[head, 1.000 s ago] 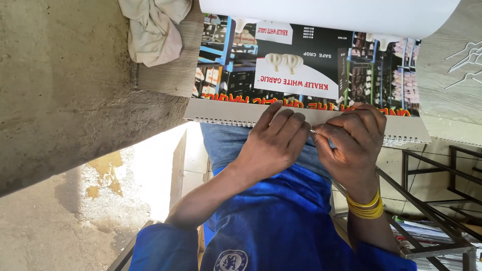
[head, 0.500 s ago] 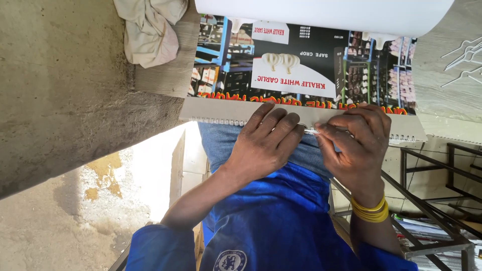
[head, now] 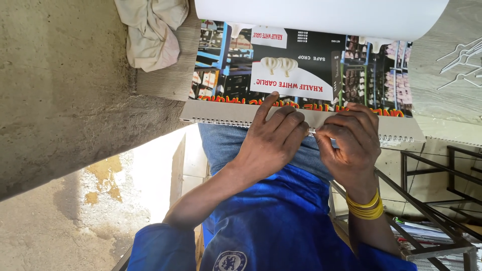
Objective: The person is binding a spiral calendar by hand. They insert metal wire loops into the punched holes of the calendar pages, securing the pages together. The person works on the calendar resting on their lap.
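A wire-bound calendar (head: 301, 65) with a dark printed page and a grey cardboard strip lies on a wooden tabletop (head: 165, 80). Its top white sheet (head: 321, 12) is flipped away from me. My left hand (head: 273, 135) rests over the strip and the spiral wire binding (head: 216, 121), fingers curled on the edge and the index finger stretched onto the page. My right hand (head: 351, 138), with yellow bangles at the wrist, pinches the wire binding right beside the left fingertips. My blue shirt fills the lower part of the view.
A crumpled cream cloth (head: 150, 30) lies on the table's left corner. Bare concrete (head: 60, 100) fills the left side. A dark metal frame (head: 432, 170) stands at the lower right, and thin wire hangers (head: 462, 55) lie at the upper right.
My left index finger has stretched out onto the printed page. Both hands stay together at the middle of the binding, and the right fingers have closed tighter on the wire.
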